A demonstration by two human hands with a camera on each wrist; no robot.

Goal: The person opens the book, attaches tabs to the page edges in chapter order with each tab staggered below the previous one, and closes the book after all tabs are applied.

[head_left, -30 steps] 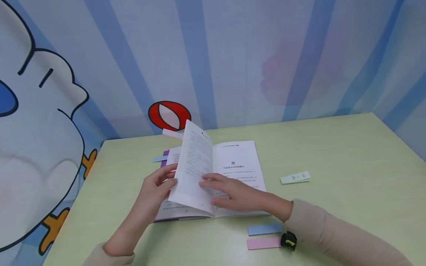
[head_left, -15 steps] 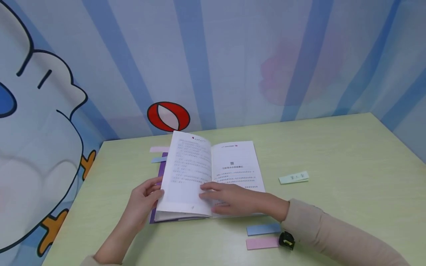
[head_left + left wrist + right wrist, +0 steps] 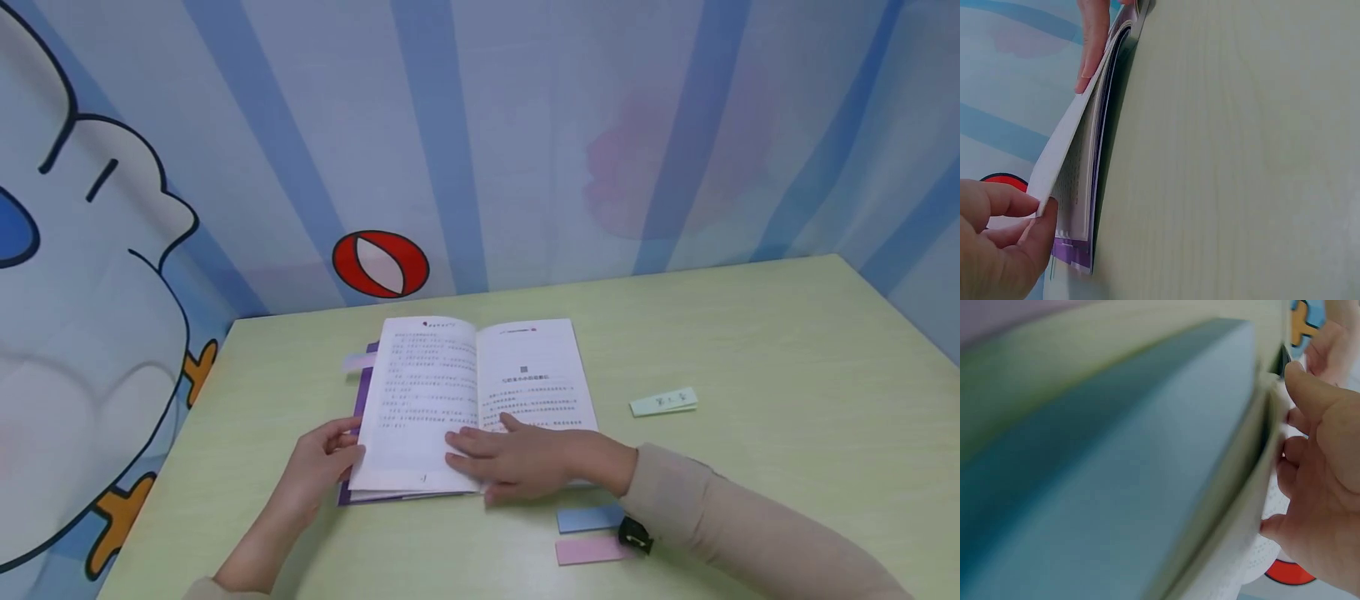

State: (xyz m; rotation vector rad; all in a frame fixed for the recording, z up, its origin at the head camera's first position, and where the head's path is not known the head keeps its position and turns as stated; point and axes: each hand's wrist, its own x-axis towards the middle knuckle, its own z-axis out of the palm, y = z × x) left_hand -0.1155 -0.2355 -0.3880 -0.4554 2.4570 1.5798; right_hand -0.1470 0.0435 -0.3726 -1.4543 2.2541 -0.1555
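An open book (image 3: pixel 420 392) with a purple cover lies on the table, printed text on both pages. My left hand (image 3: pixel 318 467) is at its left edge; in the left wrist view, thumb and finger pinch the lifted edge of a page (image 3: pixel 1063 150), with more pages and the cover beneath. My right hand (image 3: pixel 517 458) rests across the lower part of the book by the spine, fingers extended over the left page. A pale tab (image 3: pixel 358 362) sticks out past the book's left side.
A blue strip (image 3: pixel 585 519) and a pink strip (image 3: pixel 588 550) lie below the right forearm, a small black device (image 3: pixel 635 535) overlapping them. A pale green strip with handwriting (image 3: pixel 663 402) is right of the book. A striped wall backs the table (image 3: pixel 750 350).
The raised page has come down to the left, the left hand moving left and lower with it. The right hand has slid slightly down and left, its fingers now flatter on the book.
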